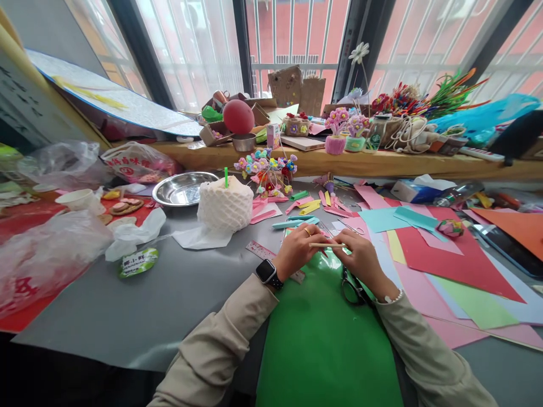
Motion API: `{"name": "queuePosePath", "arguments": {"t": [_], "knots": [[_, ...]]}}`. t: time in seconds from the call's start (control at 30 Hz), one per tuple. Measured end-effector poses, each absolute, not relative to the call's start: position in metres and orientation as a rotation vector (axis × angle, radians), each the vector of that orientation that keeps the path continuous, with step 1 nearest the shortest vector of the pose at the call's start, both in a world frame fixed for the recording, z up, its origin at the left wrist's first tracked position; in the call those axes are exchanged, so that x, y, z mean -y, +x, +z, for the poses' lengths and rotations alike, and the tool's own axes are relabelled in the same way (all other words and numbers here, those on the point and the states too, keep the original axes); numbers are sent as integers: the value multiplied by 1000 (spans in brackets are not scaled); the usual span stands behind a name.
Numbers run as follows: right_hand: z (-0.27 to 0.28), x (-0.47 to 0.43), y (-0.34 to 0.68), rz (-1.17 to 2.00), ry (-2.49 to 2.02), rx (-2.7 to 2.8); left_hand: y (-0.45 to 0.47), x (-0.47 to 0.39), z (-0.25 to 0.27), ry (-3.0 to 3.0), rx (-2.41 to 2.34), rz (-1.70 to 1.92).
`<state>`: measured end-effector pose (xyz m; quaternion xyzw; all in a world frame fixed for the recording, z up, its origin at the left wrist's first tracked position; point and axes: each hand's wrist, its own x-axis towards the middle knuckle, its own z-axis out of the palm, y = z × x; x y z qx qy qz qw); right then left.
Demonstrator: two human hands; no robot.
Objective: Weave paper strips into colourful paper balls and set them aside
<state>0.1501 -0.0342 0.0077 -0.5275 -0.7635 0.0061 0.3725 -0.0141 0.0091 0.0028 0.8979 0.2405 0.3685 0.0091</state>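
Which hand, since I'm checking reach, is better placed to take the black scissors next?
Probably the right hand: the black scissors lie close to it; the left hand is farther off. Both hold the stick.

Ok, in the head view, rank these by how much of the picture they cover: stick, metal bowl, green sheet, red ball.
Largest to smallest, as they look:
1. green sheet
2. metal bowl
3. red ball
4. stick, very thin

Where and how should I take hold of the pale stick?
Probably pinch the pale stick near its middle, from the wearer's side: it's thin, straight and crosswise, its near face bare there, with the left hand and right hand toward its ends.
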Motion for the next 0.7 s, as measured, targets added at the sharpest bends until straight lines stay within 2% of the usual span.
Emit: {"name": "queuePosePath", "arguments": {"t": [0.27,0.7], "knots": [[21,37,158,264,-1113,2090,-18,-11,12,2205,-661,1104],[29,38,158,579,-1094,2046,-27,-16,19,1647,-520,629]]}}
